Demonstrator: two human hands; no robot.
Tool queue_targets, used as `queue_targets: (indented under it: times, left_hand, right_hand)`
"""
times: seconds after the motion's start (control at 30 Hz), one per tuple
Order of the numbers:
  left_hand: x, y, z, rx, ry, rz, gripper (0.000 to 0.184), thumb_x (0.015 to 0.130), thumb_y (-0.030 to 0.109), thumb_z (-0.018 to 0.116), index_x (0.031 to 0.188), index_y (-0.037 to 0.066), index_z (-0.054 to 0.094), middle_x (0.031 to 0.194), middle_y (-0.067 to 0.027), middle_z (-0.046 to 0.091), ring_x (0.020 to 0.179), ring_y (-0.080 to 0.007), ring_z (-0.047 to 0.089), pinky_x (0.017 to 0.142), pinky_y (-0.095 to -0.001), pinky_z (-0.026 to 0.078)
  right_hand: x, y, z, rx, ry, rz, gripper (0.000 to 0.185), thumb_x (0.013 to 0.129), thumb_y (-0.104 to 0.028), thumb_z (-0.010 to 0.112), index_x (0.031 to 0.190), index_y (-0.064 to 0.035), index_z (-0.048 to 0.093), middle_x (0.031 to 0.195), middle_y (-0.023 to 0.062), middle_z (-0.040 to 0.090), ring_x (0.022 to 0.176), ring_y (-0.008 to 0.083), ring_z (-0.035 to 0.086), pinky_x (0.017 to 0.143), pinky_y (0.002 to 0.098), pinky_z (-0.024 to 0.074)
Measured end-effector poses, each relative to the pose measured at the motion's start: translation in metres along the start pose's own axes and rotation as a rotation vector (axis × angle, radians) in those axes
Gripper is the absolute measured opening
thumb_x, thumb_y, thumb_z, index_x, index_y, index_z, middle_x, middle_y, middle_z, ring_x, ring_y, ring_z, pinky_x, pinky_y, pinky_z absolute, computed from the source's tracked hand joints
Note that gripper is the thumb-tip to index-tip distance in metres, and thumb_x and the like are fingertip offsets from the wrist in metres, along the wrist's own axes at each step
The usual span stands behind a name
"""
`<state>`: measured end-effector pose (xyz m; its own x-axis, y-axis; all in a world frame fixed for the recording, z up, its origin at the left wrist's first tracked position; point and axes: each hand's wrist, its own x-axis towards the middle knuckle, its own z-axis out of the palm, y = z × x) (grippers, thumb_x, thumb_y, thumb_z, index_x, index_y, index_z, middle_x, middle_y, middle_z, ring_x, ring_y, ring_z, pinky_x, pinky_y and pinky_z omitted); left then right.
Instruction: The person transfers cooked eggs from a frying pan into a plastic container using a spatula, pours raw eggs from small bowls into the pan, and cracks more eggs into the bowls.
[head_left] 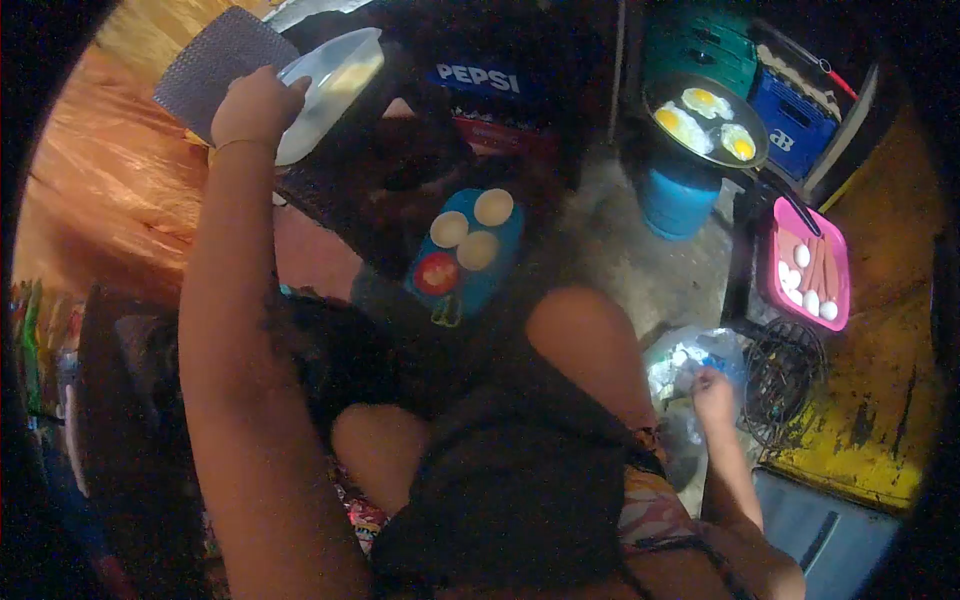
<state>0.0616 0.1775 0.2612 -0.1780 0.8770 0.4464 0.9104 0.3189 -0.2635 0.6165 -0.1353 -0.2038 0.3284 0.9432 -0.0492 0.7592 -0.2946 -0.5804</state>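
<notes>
The left hand (257, 112) grips a tilted bowl (314, 118). The right hand (711, 390) is at a bag (672, 372); I cannot tell whether it grasps anything. Beyond it sits a pan (750, 113).

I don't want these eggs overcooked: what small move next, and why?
Probably draw your right hand from the crumpled clear plastic bag toward the round dark frying pan: its three yellow-and-white fried eggs look mostly set, and your left hand is away at the translucent plastic container.

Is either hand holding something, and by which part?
The left hand holds a pale container by its edge; the right hand is at a plastic bag, grip unclear.
</notes>
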Motion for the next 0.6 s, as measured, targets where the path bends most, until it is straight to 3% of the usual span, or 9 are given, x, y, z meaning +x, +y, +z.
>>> queue_targets:
  times: [0.13,0.2,0.23,0.27,0.37,0.47,0.5,0.57,0.6]
  left_hand:
    - [0.006,-0.017,0.006,0.112,-0.035,0.13,0.056,0.087,0.05,0.061,0.119,0.004,0.064,0.118,-0.026,0.063,0.111,-0.0393,0.062,0.095,-0.0482,0.048]
    - [-0.016,-0.013,-0.013,-0.069,-0.008,0.157,0.058,0.087,0.047,0.062,0.121,0.0,0.06,0.119,-0.0272,0.062,0.114,-0.0418,0.059,0.097,-0.0491,0.045]
    - [0.018,-0.041,0.021,0.029,0.046,0.25,0.056,0.087,0.045,0.063,0.122,0.0,0.06,0.118,-0.026,0.063,0.113,-0.0429,0.059,0.097,-0.0495,0.046]
    - [0.012,-0.032,0.017,0.096,0.056,0.191,0.055,0.087,0.044,0.064,0.122,0.002,0.06,0.117,-0.0244,0.064,0.111,-0.0432,0.06,0.096,-0.0497,0.046]
    - [-0.024,0.02,0.012,0.105,0.288,0.272,0.05,0.089,0.044,0.062,0.125,0.009,0.059,0.123,-0.0199,0.061,0.113,-0.04,0.058,0.095,-0.0492,0.048]
    - [-0.055,0.017,-0.002,0.212,0.526,0.22,0.046,0.091,0.044,0.06,0.127,0.016,0.059,0.13,-0.0154,0.058,0.115,-0.0369,0.057,0.093,-0.0486,0.049]
    - [-0.061,0.016,-0.006,0.267,0.598,0.185,0.045,0.091,0.044,0.06,0.128,0.019,0.058,0.132,-0.0139,0.057,0.116,-0.0358,0.057,0.093,-0.0485,0.05]
    - [-0.094,0.035,-0.007,0.132,0.75,0.353,0.041,0.088,0.045,0.063,0.119,0.019,0.065,0.13,-0.0149,0.059,0.114,-0.0366,0.057,0.092,-0.0478,0.049]
    - [-0.124,0.05,-0.015,0.048,0.774,0.417,0.037,0.087,0.043,0.065,0.114,0.019,0.067,0.127,-0.0154,0.06,0.113,-0.0366,0.057,0.092,-0.0479,0.049]
  right_hand:
    - [0.009,-0.013,-0.008,-0.019,0.017,0.015,0.015,0.084,-0.013,0.063,0.095,-0.0032,0.067,0.09,0.0199,0.069,0.084,0.0366,0.067,0.074,0.0415,0.0527]
    - [0.012,-0.007,-0.008,-0.014,0.066,-0.038,0.017,0.084,-0.015,0.064,0.093,-0.0017,0.067,0.091,0.0205,0.069,0.086,0.0382,0.066,0.077,0.0433,0.0525]
    - [0.011,-0.017,-0.011,0.029,0.078,0.06,0.018,0.083,-0.016,0.064,0.093,-0.0011,0.067,0.092,0.0205,0.069,0.089,0.0385,0.066,0.079,0.0441,0.052]
    - [0.01,-0.017,-0.014,-0.021,0.12,-0.003,0.018,0.083,-0.015,0.063,0.094,-0.0017,0.067,0.092,0.0208,0.068,0.092,0.0386,0.065,0.081,0.044,0.0517]
    - [0.017,-0.032,-0.036,-0.039,0.075,0.114,0.017,0.082,-0.012,0.063,0.095,-0.0026,0.068,0.094,0.0202,0.068,0.092,0.039,0.064,0.083,0.0433,0.0518]
    - [0.037,-0.033,-0.059,0.048,0.399,-0.057,0.016,0.081,-0.009,0.062,0.095,-0.0035,0.068,0.096,0.0195,0.067,0.092,0.0384,0.064,0.084,0.0434,0.0517]
    - [0.047,-0.038,-0.073,0.051,0.429,0.018,0.016,0.081,-0.008,0.061,0.095,-0.0042,0.068,0.098,0.0192,0.067,0.095,0.0375,0.064,0.086,0.0432,0.0516]
    - [0.07,-0.035,-0.106,-0.006,0.573,-0.046,0.027,0.076,-0.007,0.061,0.102,-0.0026,0.068,0.102,0.0217,0.066,0.099,0.038,0.062,0.091,0.0454,0.0487]
    - [0.081,-0.043,-0.129,-0.053,0.628,-0.01,0.028,0.075,-0.007,0.06,0.101,-0.0021,0.068,0.101,0.0223,0.067,0.096,0.0392,0.064,0.088,0.0463,0.0502]
